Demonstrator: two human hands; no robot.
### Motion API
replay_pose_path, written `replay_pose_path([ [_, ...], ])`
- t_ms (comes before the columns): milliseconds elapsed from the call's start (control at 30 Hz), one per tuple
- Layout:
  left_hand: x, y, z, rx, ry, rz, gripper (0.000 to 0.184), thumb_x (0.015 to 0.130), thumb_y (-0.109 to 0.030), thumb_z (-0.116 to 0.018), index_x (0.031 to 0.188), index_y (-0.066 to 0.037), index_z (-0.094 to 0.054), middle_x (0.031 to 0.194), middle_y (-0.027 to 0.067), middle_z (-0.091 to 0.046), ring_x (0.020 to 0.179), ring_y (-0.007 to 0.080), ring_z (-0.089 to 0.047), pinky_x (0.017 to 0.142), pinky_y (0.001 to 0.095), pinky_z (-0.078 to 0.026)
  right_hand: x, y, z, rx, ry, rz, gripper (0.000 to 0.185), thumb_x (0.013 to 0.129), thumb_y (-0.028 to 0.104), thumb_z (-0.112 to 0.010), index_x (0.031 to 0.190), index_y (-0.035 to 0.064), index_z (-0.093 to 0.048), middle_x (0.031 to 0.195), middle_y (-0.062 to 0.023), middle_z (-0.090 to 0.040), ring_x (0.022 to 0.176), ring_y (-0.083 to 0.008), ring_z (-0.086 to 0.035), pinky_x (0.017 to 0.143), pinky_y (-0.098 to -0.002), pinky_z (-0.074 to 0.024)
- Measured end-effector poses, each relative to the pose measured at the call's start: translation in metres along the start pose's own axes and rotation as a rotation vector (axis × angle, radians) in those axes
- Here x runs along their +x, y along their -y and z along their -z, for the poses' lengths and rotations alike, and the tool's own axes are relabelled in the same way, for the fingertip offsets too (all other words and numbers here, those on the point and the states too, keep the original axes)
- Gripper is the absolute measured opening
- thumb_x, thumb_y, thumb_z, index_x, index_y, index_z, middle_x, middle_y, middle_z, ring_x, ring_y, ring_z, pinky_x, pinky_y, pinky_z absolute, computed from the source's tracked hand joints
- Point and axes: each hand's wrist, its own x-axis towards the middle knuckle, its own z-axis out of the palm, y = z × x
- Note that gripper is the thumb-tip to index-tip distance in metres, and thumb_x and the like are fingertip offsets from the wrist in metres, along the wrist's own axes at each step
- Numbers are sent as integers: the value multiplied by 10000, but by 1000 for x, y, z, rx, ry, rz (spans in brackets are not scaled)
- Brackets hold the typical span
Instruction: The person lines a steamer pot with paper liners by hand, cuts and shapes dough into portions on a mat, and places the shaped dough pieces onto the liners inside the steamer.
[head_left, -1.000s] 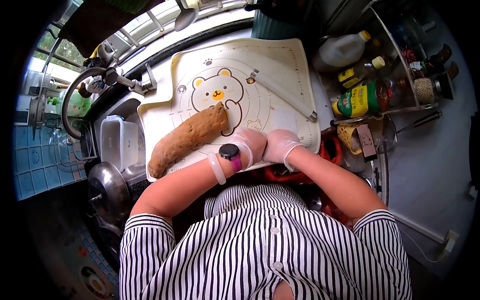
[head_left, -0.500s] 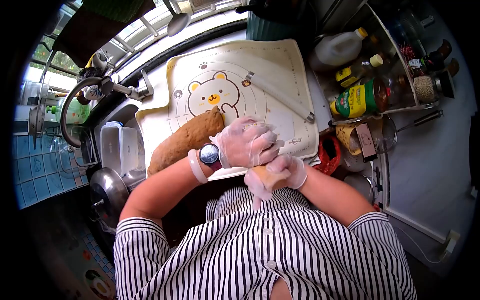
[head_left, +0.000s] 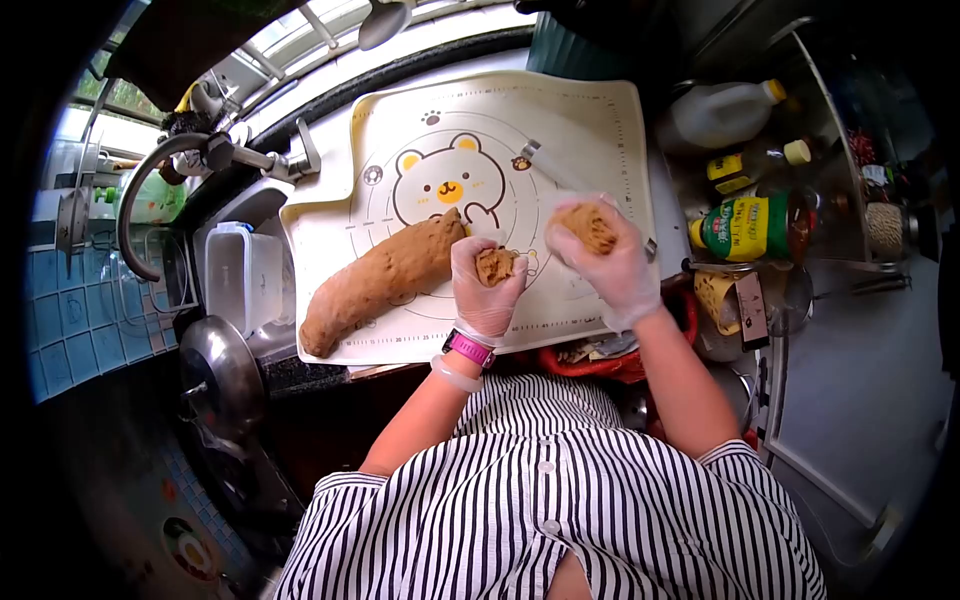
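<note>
My left hand (head_left: 482,305), in a clear plastic glove, is closed round a small piece of brown dough (head_left: 494,266), whose torn face shows at the top of the fist. To its right, my gloved right hand (head_left: 612,268) grips a larger dough piece (head_left: 590,228) with a rough, torn surface. Left of both hands, a long log of brown dough (head_left: 385,277) lies slantwise on a cream baking mat (head_left: 400,115) printed with a bear. Behind my right hand lies a pale rolling pin (head_left: 555,168) with metal ends, partly hidden by that hand.
A faucet (head_left: 265,162) and a clear plastic container (head_left: 243,275) stand at the left, above a metal lid (head_left: 220,375). On the right, a rack holds a white jug (head_left: 720,112) and a green-and-yellow labelled bottle (head_left: 745,228). A red bag (head_left: 590,365) sits at the counter's front edge.
My hands were together on one piece of dough near my body. Now they are apart over the mat, each with a torn piece, the right one farther right and forward.
</note>
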Motion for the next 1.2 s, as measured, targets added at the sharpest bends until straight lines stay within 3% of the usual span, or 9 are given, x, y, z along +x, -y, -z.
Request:
replay_pose_path([
  [67,-7,20,6,145,77,-76,458,763,-107,-841,1118,-42,-558,1050,132,-591,969,278,-616,877,371,-515,14,-66,-8,-135,-57,25,437,825,238,-802,1225,125,-668,1172,-69,-651,1090,-205,-640,939,-342,-519],
  [133,-8,31,20,474,259,-255,572,767,-209,-844,1228,-43,-548,1179,178,-599,1049,351,-623,917,422,-521,21,-101,-14,-969,65,248,620,819,328,-795,1355,104,-577,1313,-127,-594,1236,-286,-572,1065,-420,-452],
  [233,-17,26,31,617,311,-264,664,760,-313,-836,1288,-39,-542,1241,199,-592,1150,393,-586,979,471,-492,16,-100,-12,-1078,184,-28,823,802,354,-789,1496,70,-449,1405,-200,-537,1321,-373,-488,1164,-477,-353],
  [467,-20,-10,57,624,449,24,964,723,-359,-853,1505,-12,-410,1446,234,-511,1300,388,-525,1106,454,-436,13,-70,19,-1233,213,-121,722,816,186,-691,1482,51,-445,1387,-192,-549,1269,-332,-556,1113,-442,-433],
  [567,-34,2,67,284,361,-27,859,827,-334,-788,1522,-5,-404,1549,212,-442,1373,332,-493,1171,424,-376,-6,-39,27,-1096,111,-85,586,888,155,-621,1448,38,-495,1397,-216,-557,1246,-335,-581,1092,-435,-457],
  [633,-41,7,71,-160,244,108,720,966,-370,-633,1535,-1,-390,1589,182,-405,1403,296,-466,1198,422,-330,-35,-41,24,-762,164,297,456,988,189,-548,1412,21,-540,1419,-214,-563,1279,-345,-570,1109,-422,-438],
  [700,-44,12,59,-253,241,122,677,1039,-444,-479,1536,6,-385,1599,168,-391,1417,286,-446,1215,425,-294,-60,-59,-16,-199,136,62,436,1059,260,-489,1413,13,-546,1421,-201,-578,1304,-336,-564,1129,-402,-406],
  [1000,-56,6,3,-592,-18,336,804,1035,-614,-391,1540,12,-380,1560,148,-429,1444,254,-403,1208,388,-284,-51,-118,-122,409,-126,-271,722,1085,580,-325,1519,9,-411,1443,-142,-519,1382,-238,-462,1190,-377,-306],
  [1200,-47,5,32,20,69,123,569,1080,-420,-412,1349,52,-582,1362,200,-610,1327,343,-527,1164,411,-347,-26,-105,-97,465,-15,-184,792,1064,631,-305,1551,10,-363,1551,-139,-456,1431,-246,-434,1232,-406,-267],
])
